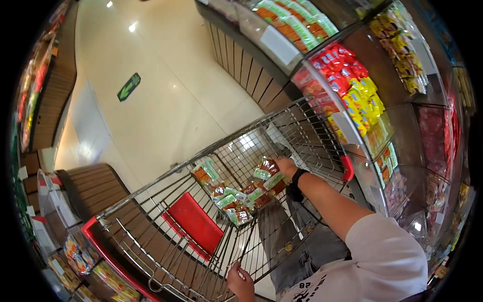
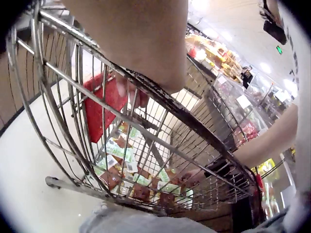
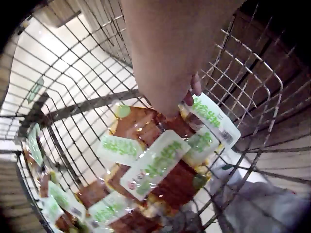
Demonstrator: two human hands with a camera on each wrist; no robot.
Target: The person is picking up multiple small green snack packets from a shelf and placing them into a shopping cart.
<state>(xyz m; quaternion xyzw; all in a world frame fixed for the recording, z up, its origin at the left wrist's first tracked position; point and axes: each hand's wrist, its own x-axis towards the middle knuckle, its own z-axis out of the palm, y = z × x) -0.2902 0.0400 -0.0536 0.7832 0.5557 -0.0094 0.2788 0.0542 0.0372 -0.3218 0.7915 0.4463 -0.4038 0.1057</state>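
Observation:
Inside the wire shopping cart (image 1: 171, 173), my right hand (image 1: 287, 167) grips a clear snack packet (image 3: 214, 119) of brown food with a white and green label. In the right wrist view, fingertips (image 3: 196, 86) curl at that packet's edge, while the palm is hidden behind the wrist. Several similar packets (image 3: 155, 162) lie heaped under and beside it on the cart's wire bottom. Near the cart's side rail, my left hand (image 1: 240, 283) hangs with loosely bent fingers and nothing in them. The left wrist view shows its fingers (image 2: 138, 99) behind the metal rail.
A red panel (image 1: 193, 226) and red handle (image 1: 118, 261) belong to the cart. Clear bins to the right hold red packets (image 1: 339, 65), yellow packets (image 1: 362, 103) and more green-labelled packets (image 1: 297, 22). Another shelf (image 1: 95, 201) stands left. The floor (image 1: 156, 116) bears a green arrow sign (image 1: 129, 87).

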